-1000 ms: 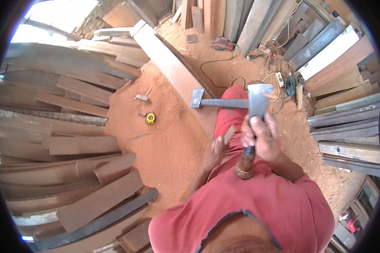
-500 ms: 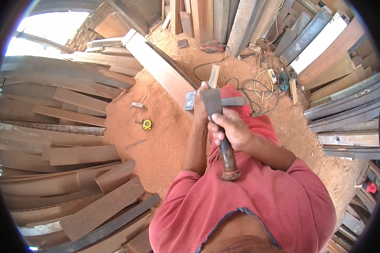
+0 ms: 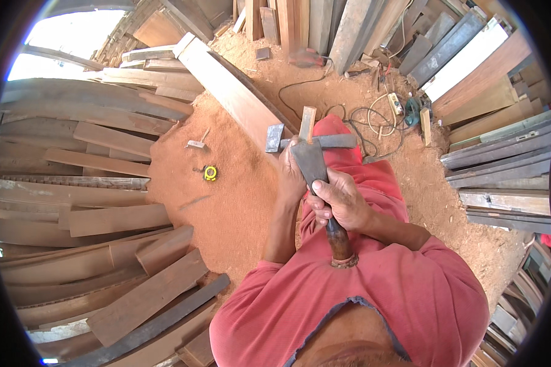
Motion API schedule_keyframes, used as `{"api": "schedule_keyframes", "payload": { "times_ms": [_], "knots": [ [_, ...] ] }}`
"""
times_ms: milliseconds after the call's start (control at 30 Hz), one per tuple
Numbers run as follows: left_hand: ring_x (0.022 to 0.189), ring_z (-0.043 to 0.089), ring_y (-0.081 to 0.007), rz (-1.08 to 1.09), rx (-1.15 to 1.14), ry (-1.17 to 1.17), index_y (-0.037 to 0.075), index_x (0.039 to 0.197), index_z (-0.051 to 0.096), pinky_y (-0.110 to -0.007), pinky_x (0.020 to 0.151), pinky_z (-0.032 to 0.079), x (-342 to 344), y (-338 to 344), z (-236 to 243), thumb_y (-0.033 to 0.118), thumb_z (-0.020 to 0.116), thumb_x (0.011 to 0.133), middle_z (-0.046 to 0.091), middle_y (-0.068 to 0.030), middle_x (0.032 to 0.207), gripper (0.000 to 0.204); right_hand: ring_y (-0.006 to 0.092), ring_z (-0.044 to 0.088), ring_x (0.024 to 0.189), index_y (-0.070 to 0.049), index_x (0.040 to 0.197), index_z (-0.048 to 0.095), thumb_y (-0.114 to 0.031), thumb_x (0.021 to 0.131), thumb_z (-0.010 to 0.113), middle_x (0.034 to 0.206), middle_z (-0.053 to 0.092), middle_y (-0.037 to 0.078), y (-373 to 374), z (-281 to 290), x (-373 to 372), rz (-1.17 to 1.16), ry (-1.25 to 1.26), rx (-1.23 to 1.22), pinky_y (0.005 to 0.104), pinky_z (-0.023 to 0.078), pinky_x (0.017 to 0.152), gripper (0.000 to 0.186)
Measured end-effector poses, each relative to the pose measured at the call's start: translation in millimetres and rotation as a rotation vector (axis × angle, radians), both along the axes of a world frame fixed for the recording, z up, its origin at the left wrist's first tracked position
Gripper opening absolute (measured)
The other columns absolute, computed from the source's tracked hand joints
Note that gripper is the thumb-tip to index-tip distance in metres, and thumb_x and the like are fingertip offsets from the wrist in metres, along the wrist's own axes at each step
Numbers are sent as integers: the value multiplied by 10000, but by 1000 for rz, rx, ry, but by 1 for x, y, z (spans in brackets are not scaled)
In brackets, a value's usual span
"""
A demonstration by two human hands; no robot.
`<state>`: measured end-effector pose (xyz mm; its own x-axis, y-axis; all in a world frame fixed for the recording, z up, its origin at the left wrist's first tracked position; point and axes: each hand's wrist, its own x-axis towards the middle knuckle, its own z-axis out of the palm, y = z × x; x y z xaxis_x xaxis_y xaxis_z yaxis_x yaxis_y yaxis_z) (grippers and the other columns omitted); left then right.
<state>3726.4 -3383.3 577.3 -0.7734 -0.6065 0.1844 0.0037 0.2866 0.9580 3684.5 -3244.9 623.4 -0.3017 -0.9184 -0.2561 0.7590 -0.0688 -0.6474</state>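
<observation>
As your right hand (image 3: 340, 199) is closed round the neck of a chisel (image 3: 310, 160), you have the thumb laid along the lower blade and the fingers curled beneath. The tool is directly in front of your chest, its broad metal blade pointing away from you and its dark handle running back to your pink-red shirt (image 3: 422, 293). Your left hand (image 3: 291, 170) is partly hidden behind the blade; it appears to grip a short strip of wood (image 3: 308, 120), which projects beyond the cutting edge, though the hold itself cannot be confirmed.

A hammer (image 3: 338, 141) lies crosswise over your red trousers (image 3: 379, 186), its head to the left, overlapping the near end of a pale plank (image 3: 226, 85). To the left of that plank, on the sawdust (image 3: 232, 214), you have a yellow tape measure (image 3: 210, 173) and, just beyond it, a small T-shaped tool (image 3: 196, 144). Stacked boards (image 3: 119, 220) line your left side. Beyond your knees, to the right, are a power strip (image 3: 395, 105) and a teal power tool (image 3: 412, 112), with a loose cable (image 3: 368, 125) nearby.
</observation>
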Motion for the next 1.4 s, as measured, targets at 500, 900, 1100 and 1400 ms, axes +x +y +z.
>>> {"api": "schedule_keyframes", "payload": {
  "times_ms": [500,900,1100,1400],
  "knots": [
    [623,485,-71,-137,-237,-35,42,943,558,-232,556,410,-7,14,-25,198,517,1029,554,-16,757,183,158,615,814,12,1093,579,-320,853,711,896,633,84,2,-12,-103,-363,876,447,318,515,751,430],
    [498,389,-124,-197,989,117,18,928,553,-247,469,344,-24,3,-41,460,349,1061,386,8,586,505,76,521,608,-65,1079,489,-228,1011,535,863,588,55,-15,-26,-93,-483,289,106,266,491,535,182],
    [634,515,-91,-46,644,132,113,964,544,-242,528,454,-27,-46,-85,480,437,1035,536,2,759,389,57,487,575,-107,1050,444,-207,1020,487,821,527,21,-27,-6,-8,-35,-146,-10,263,505,524,114],
    [674,447,-47,2,439,88,118,815,465,-240,571,401,-4,-20,-19,402,346,1083,488,37,735,409,42,437,556,-97,1024,430,-235,1022,481,773,500,9,-11,9,-4,27,-51,5,228,457,507,147]
  ]
}}
